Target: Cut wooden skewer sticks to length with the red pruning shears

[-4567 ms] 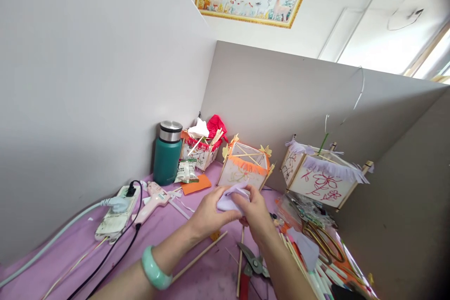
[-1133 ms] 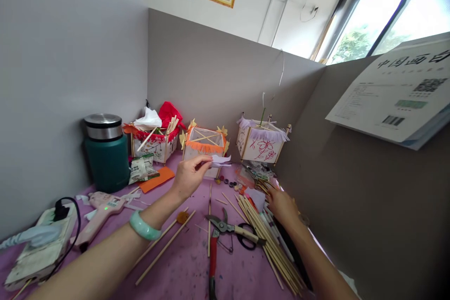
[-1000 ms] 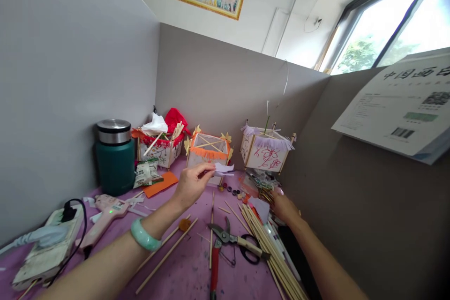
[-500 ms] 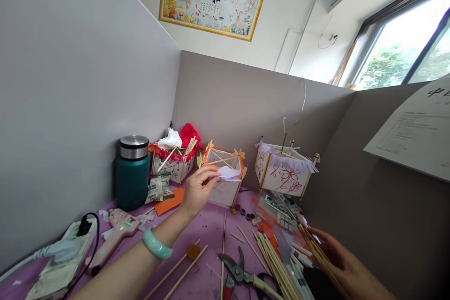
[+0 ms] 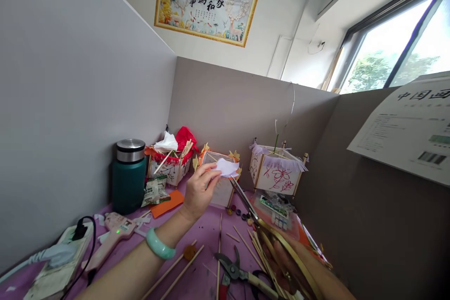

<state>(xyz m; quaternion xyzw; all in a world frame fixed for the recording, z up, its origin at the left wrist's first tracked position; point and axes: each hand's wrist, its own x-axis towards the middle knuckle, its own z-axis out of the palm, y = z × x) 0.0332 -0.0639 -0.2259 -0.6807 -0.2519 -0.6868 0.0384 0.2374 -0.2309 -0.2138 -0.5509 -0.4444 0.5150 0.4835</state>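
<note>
A small piece of pale lilac paper point(image 5: 226, 167) is pinched between the thumb and fingers of my left hand point(image 5: 198, 190), which has a jade-green bangle below it on the wrist. In my right hand point(image 5: 286, 258) is a pair of scissors point(image 5: 262, 225) with gold-coloured handles. Their blades point up and left, with the tips close to the paper's lower edge; whether they touch it I cannot tell. Behind the paper stands a lantern point(image 5: 223, 192) with orange trim, partly hidden by my left hand.
A lantern with lilac fringe point(image 5: 279, 176) stands at the right, another with red trim point(image 5: 172, 171) at the left. A green flask point(image 5: 128, 178), a pink glue gun point(image 5: 112, 239) and a power strip point(image 5: 58, 258) are on the left. Pruning shears point(image 5: 232, 267) and wooden sticks point(image 5: 260, 251) lie in front.
My right hand has moved left and up, bringing the scissors from the right side to the paper. My left hand still pinches the paper. The view has shifted slightly right.
</note>
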